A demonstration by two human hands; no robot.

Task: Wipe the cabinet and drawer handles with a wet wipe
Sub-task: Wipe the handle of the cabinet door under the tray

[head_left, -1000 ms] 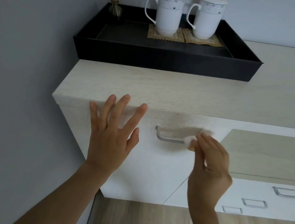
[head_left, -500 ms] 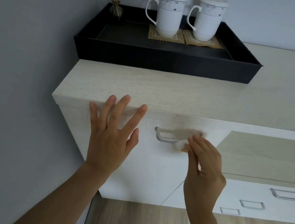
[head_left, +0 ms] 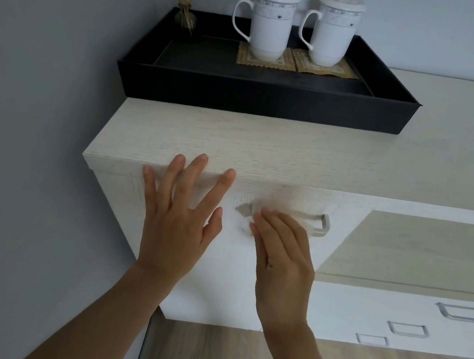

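Cabinet [head_left: 227, 287] stands against the left wall, its view barely shifted from a second ago. Left hand [head_left: 179, 216] unchanged: flat on the upper door front, fingers spread and straight, tips at the top edge, holding nothing, likely steadying the door. Right hand [head_left: 282, 259] has moved. It was at the right end of the door handle [head_left: 320, 226] a second ago and is now at the left end, so the handle's right corner is uncovered and its left end is hidden. The wet wipe [head_left: 246, 210] sticks out past the fingertips, blurred, held against the bar. The thumb is hidden, so the exact grip is unclear. Hands are close but not touching. Judgement: one full pass along this handle, right to left, is about done. The three drawer handles [head_left: 462, 312] at lower right look untouched, so most of the task remains. Writing: none readable. Black tray [head_left: 258, 98] on top is unmarked. The two lidded white cups [head_left: 270, 19] carry a patterned grey band with a small dark motif, no legible lettering or brand.
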